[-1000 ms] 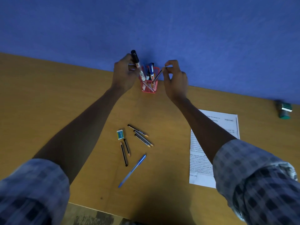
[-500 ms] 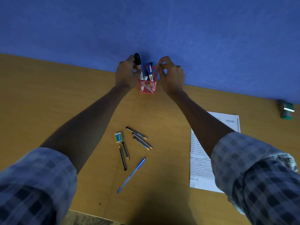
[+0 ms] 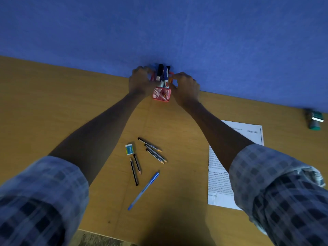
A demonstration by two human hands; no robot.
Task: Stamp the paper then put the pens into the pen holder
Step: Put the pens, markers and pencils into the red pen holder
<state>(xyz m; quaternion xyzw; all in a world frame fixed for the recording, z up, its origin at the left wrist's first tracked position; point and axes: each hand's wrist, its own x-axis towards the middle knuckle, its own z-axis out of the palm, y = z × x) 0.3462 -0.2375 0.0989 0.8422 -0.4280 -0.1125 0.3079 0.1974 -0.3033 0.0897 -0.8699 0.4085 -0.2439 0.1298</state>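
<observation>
At twelve o'clock, left hand (image 3: 140, 82) and right hand (image 3: 186, 87) curl round the red mesh pen holder (image 3: 161, 94) with markers (image 3: 162, 73) inside.

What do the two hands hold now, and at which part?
Both the left hand and the right hand grip the red pen holder, one at each side, near its rim.

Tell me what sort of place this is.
Probably an office or study desk. A wooden desk stands against a blue partition wall, with a printed paper, a stamp, and a red mesh pen holder of markers between both hands.
</observation>
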